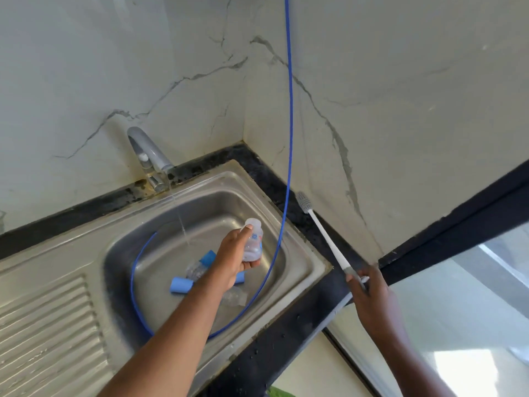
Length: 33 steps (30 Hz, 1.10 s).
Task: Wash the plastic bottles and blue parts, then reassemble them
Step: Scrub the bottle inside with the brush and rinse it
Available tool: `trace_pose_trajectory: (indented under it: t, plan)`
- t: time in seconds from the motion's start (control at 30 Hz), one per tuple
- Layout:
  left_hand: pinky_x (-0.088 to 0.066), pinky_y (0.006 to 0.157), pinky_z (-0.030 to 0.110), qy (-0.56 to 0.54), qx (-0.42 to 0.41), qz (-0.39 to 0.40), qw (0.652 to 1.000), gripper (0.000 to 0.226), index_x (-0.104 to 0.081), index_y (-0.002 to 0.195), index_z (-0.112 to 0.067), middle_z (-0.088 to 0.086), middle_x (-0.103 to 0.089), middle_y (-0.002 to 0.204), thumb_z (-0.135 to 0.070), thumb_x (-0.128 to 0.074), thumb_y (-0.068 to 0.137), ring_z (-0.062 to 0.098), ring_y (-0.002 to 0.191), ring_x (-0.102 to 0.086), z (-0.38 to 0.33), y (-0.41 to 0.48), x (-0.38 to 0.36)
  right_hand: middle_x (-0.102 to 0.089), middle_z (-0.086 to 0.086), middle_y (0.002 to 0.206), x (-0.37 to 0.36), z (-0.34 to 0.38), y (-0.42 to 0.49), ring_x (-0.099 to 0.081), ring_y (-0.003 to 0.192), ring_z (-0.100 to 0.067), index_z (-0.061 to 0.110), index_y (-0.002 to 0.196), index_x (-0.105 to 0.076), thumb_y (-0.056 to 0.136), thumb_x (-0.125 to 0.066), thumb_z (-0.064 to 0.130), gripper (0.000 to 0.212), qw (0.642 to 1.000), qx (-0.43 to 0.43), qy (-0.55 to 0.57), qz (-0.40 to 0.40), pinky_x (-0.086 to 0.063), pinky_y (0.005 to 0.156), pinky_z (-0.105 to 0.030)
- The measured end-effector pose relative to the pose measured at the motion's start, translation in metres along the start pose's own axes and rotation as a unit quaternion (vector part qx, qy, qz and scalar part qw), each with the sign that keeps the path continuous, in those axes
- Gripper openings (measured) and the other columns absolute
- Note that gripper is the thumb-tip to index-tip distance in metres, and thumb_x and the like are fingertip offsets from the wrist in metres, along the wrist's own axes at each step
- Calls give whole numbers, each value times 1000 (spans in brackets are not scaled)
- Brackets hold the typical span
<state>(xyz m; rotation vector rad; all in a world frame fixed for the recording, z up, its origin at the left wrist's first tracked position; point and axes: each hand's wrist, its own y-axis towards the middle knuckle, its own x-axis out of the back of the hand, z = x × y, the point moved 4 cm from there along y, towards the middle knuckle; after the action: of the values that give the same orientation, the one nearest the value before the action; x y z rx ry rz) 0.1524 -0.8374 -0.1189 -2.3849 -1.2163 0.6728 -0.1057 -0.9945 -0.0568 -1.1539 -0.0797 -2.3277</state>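
Head view: left hand (232,260) grips small clear plastic bottle (253,242) over steel sink (229,202), long axis near upright. Right hand (365,283) clenched on long white bottle brush (326,239); grey head well right of bottle, pointing away. Probably must swing leftward.

Grips a clear plastic bottle (253,242) in the left hand (232,253), raised over the steel sink (303,253), just right of the thin water stream (180,219) falling from the grey tap (148,150) and apart from it. Holds a white bottle brush (323,233) by its handle end in the right hand (369,287), above the dark counter (286,339), grey head up near the marbled wall (400,96). Looks down on two more clear bottles (196,270) and three blue parts (181,285) lying on the basin floor, partly hidden under the left forearm. Takes in a blue hose (289,110) dropping from above and looping round the basin.
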Motion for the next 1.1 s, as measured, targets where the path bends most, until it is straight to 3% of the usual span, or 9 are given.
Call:
trace_pose_trajectory:
  t: [0.27,0.47,0.63,0.77,0.9,1.0,1.1]
  plan:
    - [-59,62,37,19,-4,43,999,24,-64,110,-18,13,-65,104,-40,-55,103,25,82,-65,9,1,-47,-66,5,78,-9,18,-25,-62,68,-13,30,104,-52,99,-56,45,17,999,29,19,-16,-56,60,-40]
    - [-57,60,37,-13,-33,28,999,28,-64,109,-13,15,-64,98,-38,-57,101,26,75,-63,-2,-1,-38,-61,7,66,-23,45,-28,-54,56,-4,30,103,-52,99,-58,44,16,997,63,51,14,-41,52,-25]
    - [-58,56,33,-64,-36,-26,997,40,-62,116,-4,17,-64,99,-41,-58,101,33,86,-63,-14,-3,-1,-59,3,62,-41,72,-25,-50,52,-6,34,99,-53,97,-58,48,15,988,110,86,70,-42,54,-26]
    - [-58,57,32,-87,-58,-58,993,42,-63,119,-4,16,-63,99,-41,-55,102,33,88,-61,-26,-15,41,-62,1,65,-61,91,-19,-54,56,-13,33,99,-58,96,-54,55,23,975,151,95,131,-48,59,-35]
    - [-59,62,35,-123,-59,-131,982,45,-63,125,-6,22,-64,109,-43,-57,100,30,85,-63,-29,-37,92,-65,6,75,-82,101,-13,-60,66,-13,37,108,-65,100,-53,47,17,951,196,80,223,-52,68,-39]
    - [-59,60,35,-154,-64,-189,968,47,-62,128,-5,25,-63,114,-42,-55,100,29,86,-63,-31,-59,125,-62,0,72,-98,105,-7,-59,63,-20,34,104,-58,99,-59,35,5,934,211,51,285,-52,64,-46]
    - [-60,60,37,-198,-87,-228,949,40,-61,124,-6,22,-61,110,-37,-47,103,27,82,-62,-37,-79,149,-58,-9,73,-111,115,-5,-50,58,-17,33,103,-50,93,-62,16,24,911,229,29,342,-48,59,-47]
